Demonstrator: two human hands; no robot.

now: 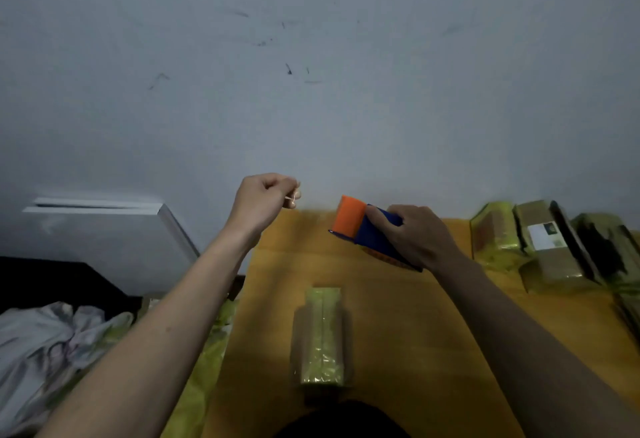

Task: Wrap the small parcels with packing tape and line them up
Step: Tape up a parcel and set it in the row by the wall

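- Parcel [322, 337], wrapped in greenish tape, lies on the orange desk [415, 316], below and between both sets of fingers, touched by neither.
- Right hand [417, 235]: fingers curl round a blue tape dispenser [372, 235] with an orange roll.
- Left hand [265, 200]: fingers pinch together on something small, too thin to identify, left of the dispenser.
- More wrapped parcels [540, 243] sit in a row right of the right fingers.
- Crumpled cloth [45, 344] lies far left.

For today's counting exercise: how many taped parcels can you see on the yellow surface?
4 clearly: one parcel lies in the middle, nearest the person, and three stand side by side at the far right. More may be cut off by the right edge.
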